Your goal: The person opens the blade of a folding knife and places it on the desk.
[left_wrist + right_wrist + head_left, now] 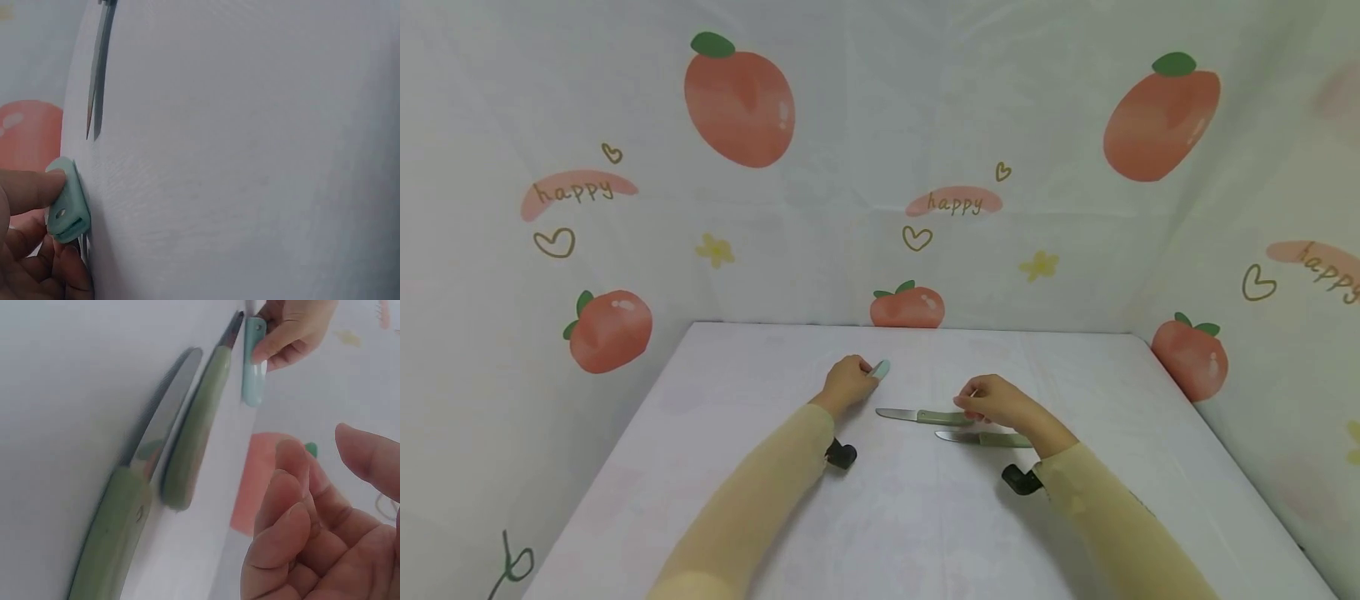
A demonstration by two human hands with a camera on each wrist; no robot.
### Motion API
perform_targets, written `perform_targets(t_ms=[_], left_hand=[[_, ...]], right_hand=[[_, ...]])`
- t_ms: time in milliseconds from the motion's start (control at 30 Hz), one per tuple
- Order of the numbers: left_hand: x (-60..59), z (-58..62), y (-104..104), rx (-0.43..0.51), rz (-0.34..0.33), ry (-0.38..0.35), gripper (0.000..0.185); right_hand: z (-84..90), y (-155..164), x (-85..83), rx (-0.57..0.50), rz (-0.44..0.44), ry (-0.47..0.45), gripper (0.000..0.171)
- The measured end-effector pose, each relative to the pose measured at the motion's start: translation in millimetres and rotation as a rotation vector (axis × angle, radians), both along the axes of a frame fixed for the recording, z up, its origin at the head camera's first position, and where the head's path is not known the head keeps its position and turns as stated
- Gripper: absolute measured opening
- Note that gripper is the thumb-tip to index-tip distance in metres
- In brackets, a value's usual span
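Observation:
My left hand [844, 385] pinches a small mint-green plastic piece [882, 368] between thumb and fingers, low over the far part of the table. In the left wrist view this piece [70, 200] has rounded ends, a small hole and a slot along its end. Two green-handled knives lie roughly parallel, blades pointing left: the farther knife [943, 418] and the nearer knife [1000, 440]. Above their handles hovers my right hand [1000, 402], partly covering them in the head view. Its palm [356, 562] shows nothing held, with fingers loosely curled and thumb apart.
A white-covered table [865, 517] spreads under both hands. Behind it and at its sides hangs a white cloth [842, 125] printed with fruit, hearts and flowers. Black wrist cameras hang beneath the left sleeve [760, 483] and the right sleeve [1105, 508].

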State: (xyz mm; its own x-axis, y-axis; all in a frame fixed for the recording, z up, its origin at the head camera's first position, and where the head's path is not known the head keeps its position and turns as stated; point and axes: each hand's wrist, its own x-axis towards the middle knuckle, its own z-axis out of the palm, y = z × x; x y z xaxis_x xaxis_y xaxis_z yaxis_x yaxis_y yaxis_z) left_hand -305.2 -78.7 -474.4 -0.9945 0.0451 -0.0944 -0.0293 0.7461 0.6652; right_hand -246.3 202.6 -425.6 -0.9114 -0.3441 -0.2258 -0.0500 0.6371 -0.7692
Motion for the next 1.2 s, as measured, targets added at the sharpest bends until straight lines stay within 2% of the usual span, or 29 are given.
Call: perform_targets(t_ms=[167, 400, 733, 867, 1200], left_hand=[[4.8, 0.5, -5, 0.036, -0.018, 0.049, 0.019], [13.5, 2.9, -7, 0.105, -0.003, 0.085, 0.018], [30.7, 4.2, 5, 0.213, -0.019, 0.14, 0.017], [37.8, 6.4, 10, 0.26, -0.041, 0.165, 0.016], [57.7, 14.1, 20, 0.338, -0.078, 0.172, 0.016]], right_hand=[[2.0, -4, 0.8, -0.062, -0.017, -0.007, 0.027], [5.5, -12, 2.3, -0.131, -0.026, 0.026, 0.029], [4.4, -25, 5.5, -0.178, -0.104, 0.058, 0.026], [1.7, -31, 5.9, -0.206, -0.126, 0.103, 0.021], [-6.3, -48, 7.5, -0.284, -0.192, 0.183, 0.02]])
